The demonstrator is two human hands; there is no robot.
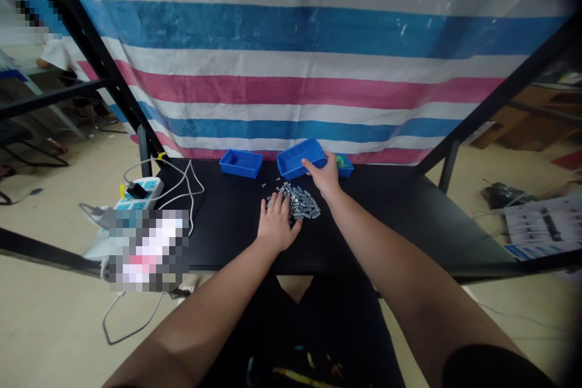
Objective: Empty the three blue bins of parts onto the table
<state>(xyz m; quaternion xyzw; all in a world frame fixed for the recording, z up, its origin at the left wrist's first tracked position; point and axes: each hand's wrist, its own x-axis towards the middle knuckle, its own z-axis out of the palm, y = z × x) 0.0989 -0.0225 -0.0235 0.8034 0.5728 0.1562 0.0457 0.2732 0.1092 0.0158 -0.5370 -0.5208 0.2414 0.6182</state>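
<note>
Near the table's (227,236) far edge, the right hand (325,178) grips the rim of a tilted blue bin (300,157). The left hand (275,224), fingers spread flat, rests against the pile of small metal parts (300,201) just before the bin.

Striped tarp (291,60) behind; power strip (139,192) left with cables; perhaps papers (541,227) right.

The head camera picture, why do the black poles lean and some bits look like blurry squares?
In the head view the wide lens bends the edges, so the black frame poles slant outward. Two patches are pixelated on purpose, one by the power strip. Glare streaks the striped tarp; corners darken.
</note>
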